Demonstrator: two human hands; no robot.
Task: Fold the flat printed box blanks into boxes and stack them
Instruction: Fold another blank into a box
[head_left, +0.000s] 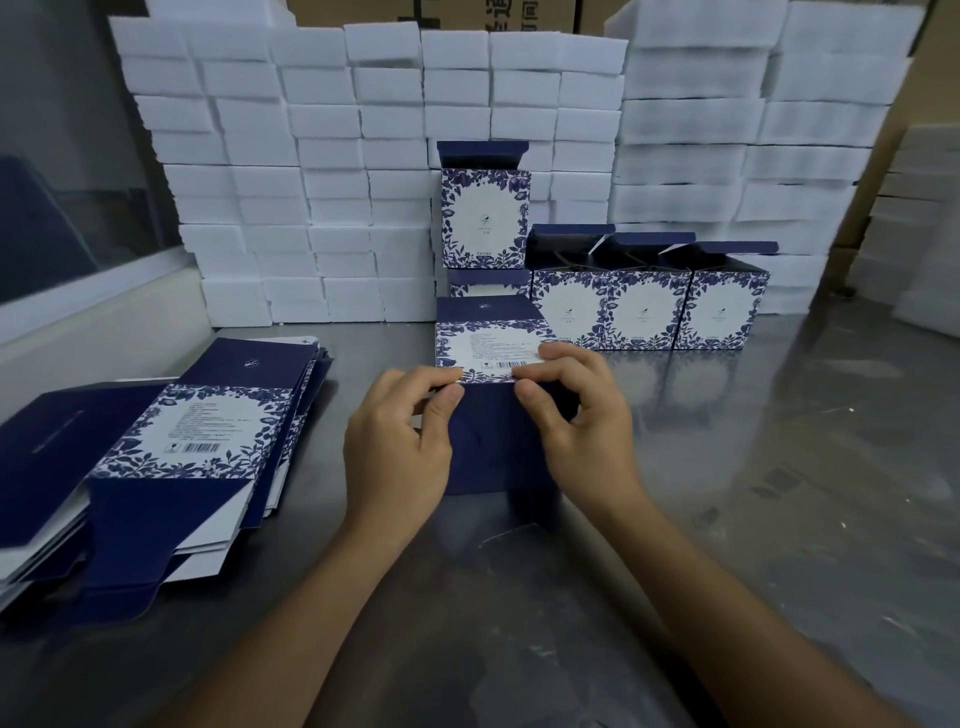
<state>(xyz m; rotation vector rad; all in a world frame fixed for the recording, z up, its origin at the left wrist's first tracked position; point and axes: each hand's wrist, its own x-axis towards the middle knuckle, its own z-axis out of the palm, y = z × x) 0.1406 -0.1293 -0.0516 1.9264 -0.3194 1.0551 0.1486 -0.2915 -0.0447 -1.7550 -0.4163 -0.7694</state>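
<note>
Both hands (498, 415) pinch one box blank (493, 395); five folded boxes (644, 306) behind

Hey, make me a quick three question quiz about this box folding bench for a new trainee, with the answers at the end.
1. True or false: both hands grip the box being folded.
2. Where is the pile of flat blanks? A) person's left B) person's right C) on the foam blocks
3. How many finished boxes form the front row on the table?

Key:
1. True: left hand and right hand pinch its edge.
2. A
3. Three
</note>
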